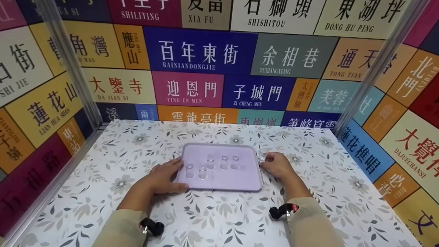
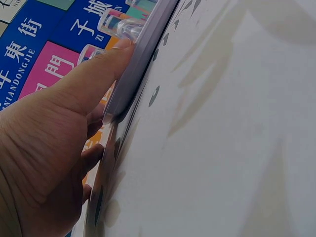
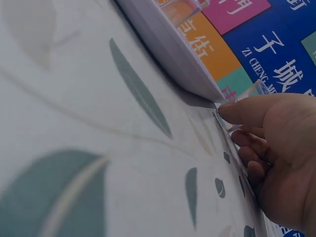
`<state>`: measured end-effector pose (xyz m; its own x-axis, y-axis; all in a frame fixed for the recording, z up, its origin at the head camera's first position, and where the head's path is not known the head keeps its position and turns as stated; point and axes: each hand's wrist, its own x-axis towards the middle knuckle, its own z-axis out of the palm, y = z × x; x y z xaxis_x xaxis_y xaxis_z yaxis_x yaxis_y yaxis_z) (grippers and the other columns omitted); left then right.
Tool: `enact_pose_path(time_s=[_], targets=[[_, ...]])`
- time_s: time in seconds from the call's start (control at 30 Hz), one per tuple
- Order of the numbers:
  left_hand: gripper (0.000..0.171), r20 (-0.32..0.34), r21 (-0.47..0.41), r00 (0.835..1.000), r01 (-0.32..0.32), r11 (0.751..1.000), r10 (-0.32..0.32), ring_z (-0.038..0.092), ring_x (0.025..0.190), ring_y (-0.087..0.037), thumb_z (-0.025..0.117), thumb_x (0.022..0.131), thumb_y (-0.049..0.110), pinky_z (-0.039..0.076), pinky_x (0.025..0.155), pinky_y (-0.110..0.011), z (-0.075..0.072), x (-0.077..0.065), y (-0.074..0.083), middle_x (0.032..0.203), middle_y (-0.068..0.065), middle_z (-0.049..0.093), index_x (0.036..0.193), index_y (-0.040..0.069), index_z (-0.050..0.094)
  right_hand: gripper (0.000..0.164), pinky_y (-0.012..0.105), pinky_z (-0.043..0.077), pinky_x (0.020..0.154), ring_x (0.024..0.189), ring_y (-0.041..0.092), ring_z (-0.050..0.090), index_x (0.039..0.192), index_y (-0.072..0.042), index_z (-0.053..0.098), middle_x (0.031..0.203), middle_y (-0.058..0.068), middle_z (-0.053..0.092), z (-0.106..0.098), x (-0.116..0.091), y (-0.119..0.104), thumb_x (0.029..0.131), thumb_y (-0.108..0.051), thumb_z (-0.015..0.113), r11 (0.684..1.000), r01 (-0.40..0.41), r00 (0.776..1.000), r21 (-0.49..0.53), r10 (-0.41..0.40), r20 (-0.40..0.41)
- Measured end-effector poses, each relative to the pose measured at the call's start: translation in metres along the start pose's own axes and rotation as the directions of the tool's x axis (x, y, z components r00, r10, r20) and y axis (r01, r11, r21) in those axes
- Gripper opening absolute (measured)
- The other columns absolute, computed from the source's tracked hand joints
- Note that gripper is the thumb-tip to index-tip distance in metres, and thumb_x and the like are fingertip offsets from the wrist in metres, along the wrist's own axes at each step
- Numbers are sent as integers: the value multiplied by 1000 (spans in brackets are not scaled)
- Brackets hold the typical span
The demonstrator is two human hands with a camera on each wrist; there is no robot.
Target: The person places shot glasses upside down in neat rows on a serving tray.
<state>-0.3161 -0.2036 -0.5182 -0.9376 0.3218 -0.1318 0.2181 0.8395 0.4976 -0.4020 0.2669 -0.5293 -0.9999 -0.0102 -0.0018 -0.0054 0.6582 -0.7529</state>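
A shallow light-purple tray (image 1: pixel 226 181) lies on the table with several small clear glasses, among them one at the left (image 1: pixel 190 171) and one at the back right (image 1: pixel 235 162). My left hand (image 1: pixel 166 176) holds the tray's left end, its thumb (image 2: pixel 106 64) against the rim near the front corner and its other fingers along the side. Just beyond the tray's right edge, my right hand (image 1: pixel 279 166) pinches another small clear glass (image 1: pixel 263 155) between thumb and fingers. In the right wrist view the thumb and fingers partly hide that glass (image 3: pixel 256 90).
Under the tray is a white tabletop (image 1: pixel 219 219) with a leaf and flower print. Panels printed with coloured signs (image 1: pixel 202 51) stand behind and at both sides, with clear corner posts (image 1: pixel 365 68). A small black device sits at each wrist.
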Motion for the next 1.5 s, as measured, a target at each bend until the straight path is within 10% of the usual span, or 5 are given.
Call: enact_pose_path(time_s=[0.4,0.8,1.27,1.5], targets=[[111,-16,-14,1000,-15,1000,15,19,168,-36,77,82,77,7,135,-68,0,-1,0,182,11,16,170,29,30,47,51,53,111,121,36,66,130,-6,73,127,18,72,-2,-2,-2,92,-32,81,1000,-18,999,-1,18,-46],[111,-19,3,1000,-23,1000,23,21,167,-37,76,82,78,9,136,-67,1,1,0,182,7,18,170,25,32,35,28,56,82,102,22,63,113,-8,67,117,8,65,-16,-10,-17,89,-28,83,972,-99,985,215,127,-120],[113,-15,-12,1000,-15,1000,14,19,168,-38,76,81,79,6,136,-68,-1,-1,0,182,10,16,171,28,30,45,20,60,84,97,10,68,124,-4,72,106,-3,74,-18,-15,-51,89,-26,89,872,-13,982,489,104,-159],[112,-17,-8,999,-29,1000,29,20,168,-39,76,82,77,8,136,-68,-1,-2,1,182,7,17,171,26,31,47,21,62,85,100,11,70,129,-6,73,109,1,75,-15,-20,-59,90,-29,88,894,54,990,445,9,-139]])
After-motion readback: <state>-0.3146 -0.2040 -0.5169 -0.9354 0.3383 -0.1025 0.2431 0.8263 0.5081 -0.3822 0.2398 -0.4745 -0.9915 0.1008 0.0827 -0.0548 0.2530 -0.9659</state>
